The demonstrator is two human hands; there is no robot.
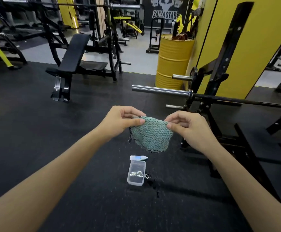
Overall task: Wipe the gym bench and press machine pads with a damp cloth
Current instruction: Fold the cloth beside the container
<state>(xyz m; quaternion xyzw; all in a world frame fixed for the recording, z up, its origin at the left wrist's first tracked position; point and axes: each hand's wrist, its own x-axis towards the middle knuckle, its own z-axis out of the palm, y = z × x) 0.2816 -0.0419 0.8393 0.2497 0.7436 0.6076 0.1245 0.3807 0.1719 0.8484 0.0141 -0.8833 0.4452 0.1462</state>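
Head view: the green cloth (151, 136) hangs in the air in front of the person, spread between both hands, above the black rubber floor (52, 131) and well apart from the incline bench (74, 52) farther back on the left; the left hand (119, 122) pinches one upper corner between thumb and curled fingers, and the right hand (188, 129) pinches the other upper corner the same way, so neither holds anything else.

The cloth sags into a rounded pouch below the two pinches, which suggests it is soft, limp and light, with no stiffness of its own; held by the corners alone it would likely swing and fold, so for wiping it would probably handle better bunched or folded flat under the palm. If it is damp, as the task says, it should cling to a vinyl pad rather than slide, and it may drip; small dark wet-looking spots lie on the floor beside a clear plastic box (136, 172) directly below.

In looks it is a pale teal knit with a wavy, ridged texture; a darker speckled edging runs along its lower rim, and loose threads trail at the left side; whether it is actually wet cannot be told from its surface.

The bench has a long black back pad, tilted; a barbell sleeve (159, 90) juts out from the rack on the right.
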